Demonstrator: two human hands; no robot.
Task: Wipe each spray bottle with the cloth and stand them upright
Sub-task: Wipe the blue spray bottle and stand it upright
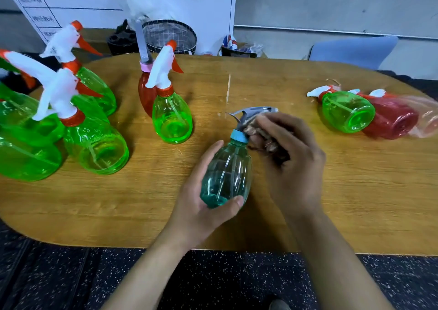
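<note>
At the middle of the counter (308,191), the left hand (201,205) has its fingers curled under the base of the teal spray bottle (227,174), thumb along the side, a firm grip. The right hand (291,158) bunches the brownish cloth (258,131) in closed fingers, pressing it against the grey trigger head, right by the blue collar. The bottle is tilted, long axis running from the near base up and away, nozzle pointing right. Left of it, green bottles stand upright (171,117), a red one (147,93) just behind the nearest. To the right, well apart, a green bottle (348,111) and a red bottle (391,120) lie on their sides, bases toward us. Bare wood lies between the hands and both groups, and the near edge runs just below the wrists.
</note>
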